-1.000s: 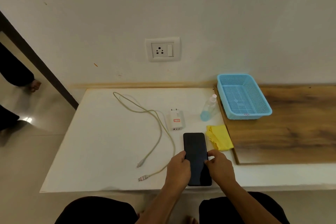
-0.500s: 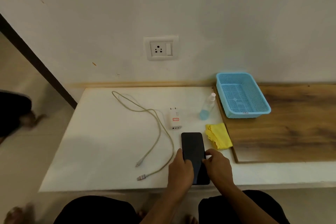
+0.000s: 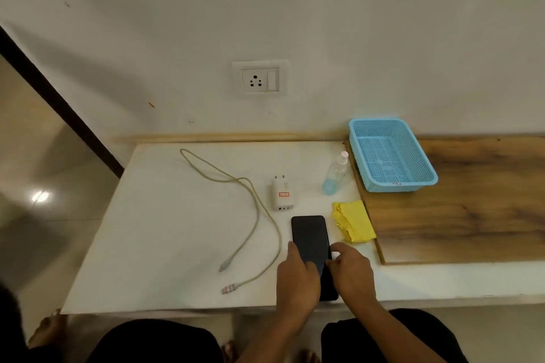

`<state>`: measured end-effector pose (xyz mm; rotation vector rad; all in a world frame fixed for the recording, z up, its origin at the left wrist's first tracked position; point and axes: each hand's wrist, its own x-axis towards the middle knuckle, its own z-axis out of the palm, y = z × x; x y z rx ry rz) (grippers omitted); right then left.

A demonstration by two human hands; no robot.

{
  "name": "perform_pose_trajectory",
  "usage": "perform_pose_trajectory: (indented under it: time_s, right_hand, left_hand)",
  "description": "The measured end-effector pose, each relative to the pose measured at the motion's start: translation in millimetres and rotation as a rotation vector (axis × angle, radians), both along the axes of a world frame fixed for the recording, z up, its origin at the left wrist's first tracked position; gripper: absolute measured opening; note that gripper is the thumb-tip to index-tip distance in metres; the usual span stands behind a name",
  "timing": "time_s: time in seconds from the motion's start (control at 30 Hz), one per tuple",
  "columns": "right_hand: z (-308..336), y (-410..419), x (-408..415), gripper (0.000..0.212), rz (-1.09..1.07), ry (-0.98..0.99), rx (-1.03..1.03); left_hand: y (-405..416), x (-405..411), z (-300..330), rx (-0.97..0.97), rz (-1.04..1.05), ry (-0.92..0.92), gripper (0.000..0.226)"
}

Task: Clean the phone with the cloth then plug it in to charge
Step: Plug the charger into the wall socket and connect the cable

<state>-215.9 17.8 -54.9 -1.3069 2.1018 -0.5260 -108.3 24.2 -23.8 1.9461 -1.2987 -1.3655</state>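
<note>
Fingers first: the left hand (image 3: pixel 298 280) has its fingers (image 3: pixel 306 267) curled over the near left edge of the phone (image 3: pixel 310 237), thumb up along that side, while the right hand (image 3: pixel 351 271) pinches the right edge, fingertips bent in against the glass, so both hands grip 1 phone from either side. The phone lies flat, screen dark, at the front of the white counter (image 3: pixel 165 244), its near end hidden under the hands. Just right of it, apart by a thin strip of counter, sits the folded yellow cloth (image 3: pixel 354 221), untouched. Beyond that stands the spray bottle (image 3: pixel 334 175), with the blue basket (image 3: pixel 392 156) on the wooden board behind. The white charger (image 3: pixel 283 194) lies just past the phone's far end, the cable (image 3: pixel 253 209) loops off to the left with both plugs free, and the wall socket (image 3: pixel 259 79) waits above. My read: this is the opening step, taking hold of the phone, with no wiping started. Next move, I'd say, calls for 1 hand to keep the phone steady and the other, likely the right, to let go and reach the short way to that cloth.
</note>
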Motion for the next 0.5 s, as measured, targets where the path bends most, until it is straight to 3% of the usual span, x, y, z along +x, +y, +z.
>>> perform_pose_trajectory:
  time_s: [0.5]
  right_hand:
    - [0.9,0.8,2.8,0.014,-0.004,0.070,-0.040]
  left_hand:
    - [-0.7,2.5,-2.7,0.027,0.037,0.022,0.027]
